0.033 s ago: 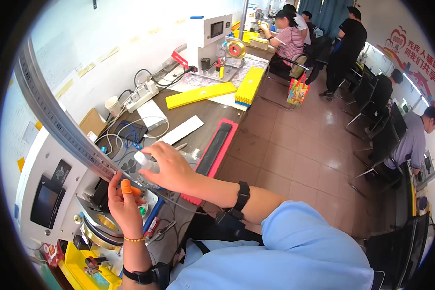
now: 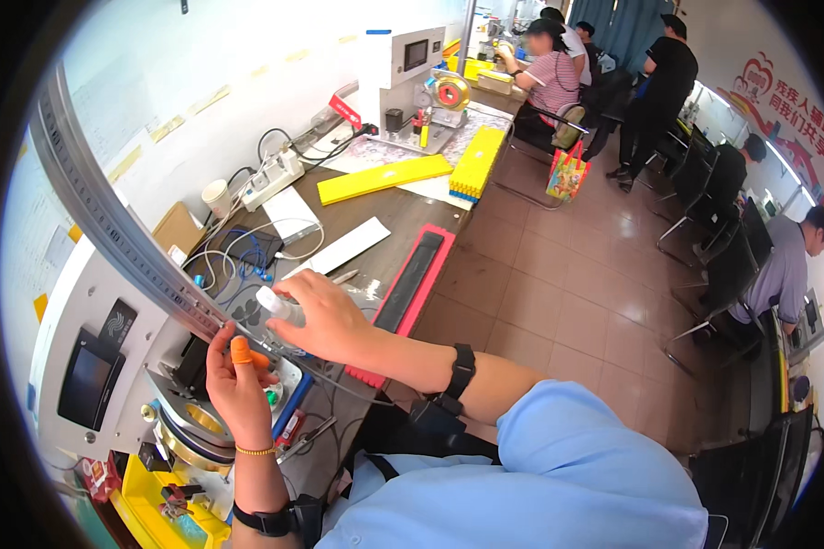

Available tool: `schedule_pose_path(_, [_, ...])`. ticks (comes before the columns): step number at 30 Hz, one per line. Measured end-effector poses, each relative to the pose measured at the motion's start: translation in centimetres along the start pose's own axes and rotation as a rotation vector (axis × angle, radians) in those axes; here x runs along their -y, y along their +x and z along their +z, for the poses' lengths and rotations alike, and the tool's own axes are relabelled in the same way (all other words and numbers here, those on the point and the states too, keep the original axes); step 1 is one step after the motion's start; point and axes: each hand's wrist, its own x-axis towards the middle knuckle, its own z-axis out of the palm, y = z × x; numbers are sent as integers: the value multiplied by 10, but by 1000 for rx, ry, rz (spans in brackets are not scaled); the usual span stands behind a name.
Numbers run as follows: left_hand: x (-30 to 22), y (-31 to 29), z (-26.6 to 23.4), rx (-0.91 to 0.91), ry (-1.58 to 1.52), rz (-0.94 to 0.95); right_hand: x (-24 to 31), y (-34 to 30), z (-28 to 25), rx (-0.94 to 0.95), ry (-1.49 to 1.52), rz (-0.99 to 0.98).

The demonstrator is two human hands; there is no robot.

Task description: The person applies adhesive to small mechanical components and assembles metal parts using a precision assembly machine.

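So, right hand [image 2: 328, 317] has 1 white bottle [image 2: 269, 299] gripped; left hand [image 2: 241, 392] is curled, can't tell if on anything. Looks mid-job; what's done or left doesn't show.

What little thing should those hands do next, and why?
Perhaps move the right hand a tiny bit closer to the left hand. The right one seems to hold a small white object, while the left, wearing an orange fingertip cover, is raised just beside it. I can't tell whether the left hand pinches anything.
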Motion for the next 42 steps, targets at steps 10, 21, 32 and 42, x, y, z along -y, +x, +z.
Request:
schedule_pose_path(10, [0, -2, -6, 12, -47, -18, -3, 6, 9, 152, 16, 125])
schedule_pose_path(21, [-11, -6, 2, 118, -221, -209, 44, 56, -6, 271, 627, 275])
schedule_pose_path(32, [-10, -10, -7, 178, -279, -329, 53, 52, 9, 361, 901, 457])
schedule_pose_path(42, [-2, -23, -13, 205, -209, -324, 50, 62, 17, 171, 717, 275])
